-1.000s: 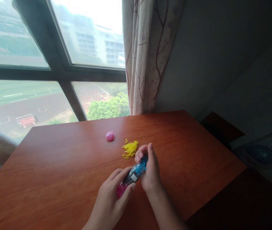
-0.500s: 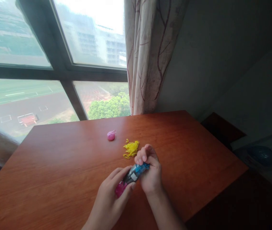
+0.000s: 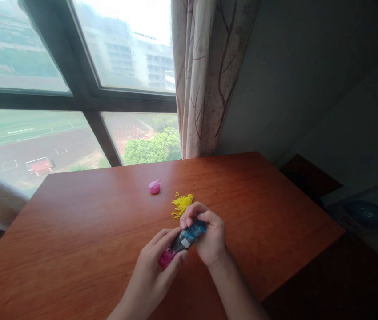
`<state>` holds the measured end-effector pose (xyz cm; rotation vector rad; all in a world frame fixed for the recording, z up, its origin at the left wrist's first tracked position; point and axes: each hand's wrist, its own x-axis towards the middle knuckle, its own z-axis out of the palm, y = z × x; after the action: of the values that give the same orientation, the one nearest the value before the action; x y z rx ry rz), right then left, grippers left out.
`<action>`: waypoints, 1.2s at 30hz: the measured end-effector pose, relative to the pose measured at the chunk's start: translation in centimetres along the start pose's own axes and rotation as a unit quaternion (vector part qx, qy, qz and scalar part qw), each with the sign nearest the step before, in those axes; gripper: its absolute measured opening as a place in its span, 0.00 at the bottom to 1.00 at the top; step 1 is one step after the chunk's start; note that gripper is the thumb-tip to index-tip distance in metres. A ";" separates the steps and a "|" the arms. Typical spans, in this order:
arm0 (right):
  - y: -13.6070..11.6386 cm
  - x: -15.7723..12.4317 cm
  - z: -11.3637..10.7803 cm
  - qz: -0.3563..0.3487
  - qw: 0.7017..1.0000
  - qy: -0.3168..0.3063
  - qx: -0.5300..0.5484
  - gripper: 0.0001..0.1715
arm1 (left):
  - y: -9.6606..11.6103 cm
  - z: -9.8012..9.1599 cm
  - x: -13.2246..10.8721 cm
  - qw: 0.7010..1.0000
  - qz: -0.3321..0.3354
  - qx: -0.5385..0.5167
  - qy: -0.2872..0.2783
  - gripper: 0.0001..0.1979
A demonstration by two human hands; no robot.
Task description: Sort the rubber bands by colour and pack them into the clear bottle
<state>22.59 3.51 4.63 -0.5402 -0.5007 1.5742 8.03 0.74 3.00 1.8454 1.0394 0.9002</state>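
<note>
Between my hands is an elongated see-through pack (image 3: 185, 242) with blue, dark and pink sections and a small white patch. It lies tilted, the blue end up and to the right. My left hand (image 3: 157, 258) grips the pink end, thumb along the near side and fingers on the far side. Curled fingers of my right hand (image 3: 209, 231) close over the blue end and hide part of it. Just beyond them a tangled heap of yellow rubber bands (image 3: 182, 203) rests on the table. A pink balloon-like pouch (image 3: 154, 187) sits farther back, to the left.
The brown wooden table (image 3: 85, 231) reaches the window (image 3: 135, 58) at the back. A patterned curtain (image 3: 202, 80) hangs at its far edge. Past the right edge, in shadow, is a bluish rounded object (image 3: 365, 212).
My right hand's fingers have come down and curled over the top of the blue end. My left hand keeps its grip on the pink end.
</note>
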 end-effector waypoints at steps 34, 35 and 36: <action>0.2 1.4 -2.6 0.059 0.942 0.102 0.313 0.01 | -0.3 -0.7 -0.1 0.998 0.024 0.052 -0.038 0.19; 0.1 1.4 -2.6 0.048 0.943 0.098 0.314 0.02 | -0.3 -0.8 -0.2 0.997 0.024 0.055 -0.038 0.19; 0.0 1.5 -2.7 0.037 0.945 0.096 0.309 0.02 | -0.2 -0.8 -0.2 0.997 0.023 0.059 -0.038 0.19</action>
<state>24.15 4.99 2.47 -0.2228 0.1719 1.6240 7.17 0.91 3.13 1.9933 1.0265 0.8033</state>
